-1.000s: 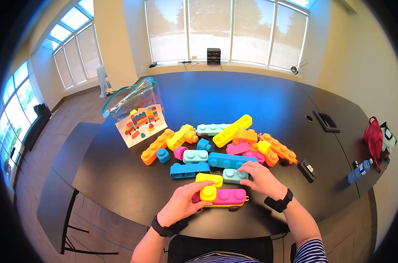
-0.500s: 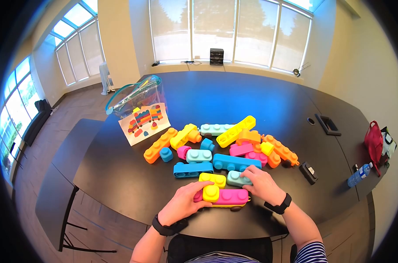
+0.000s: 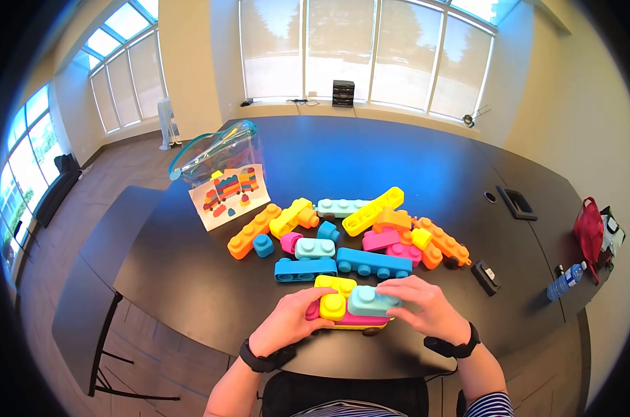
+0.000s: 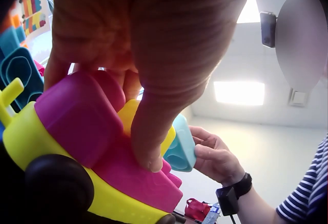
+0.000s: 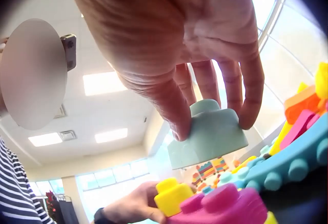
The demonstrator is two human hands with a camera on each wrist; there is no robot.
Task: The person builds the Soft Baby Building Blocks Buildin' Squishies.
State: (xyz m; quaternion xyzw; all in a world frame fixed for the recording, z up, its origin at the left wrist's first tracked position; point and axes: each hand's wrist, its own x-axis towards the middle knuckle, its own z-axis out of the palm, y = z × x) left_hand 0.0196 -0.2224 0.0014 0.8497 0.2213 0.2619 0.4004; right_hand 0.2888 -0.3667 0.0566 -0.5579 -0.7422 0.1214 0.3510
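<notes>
My left hand grips a toy car by its pink block body and the small yellow block set on top. Under the pink part runs a yellow base with a dark wheel. In my right hand, thumb and fingers pinch a light blue two-stud block by its ends. It hangs over the pink studs, with a gap below it in the right wrist view. Just behind the car lies another yellow block.
Blue bricks and several orange, pink and yellow pieces lie spread beyond the car. A clear bag with a picture card stands at the far left. To the right are a black device and a water bottle.
My right hand has picked up the light blue block from the table and brought it toward me, over the car. The left hand keeps its grip on the car in the same place.
</notes>
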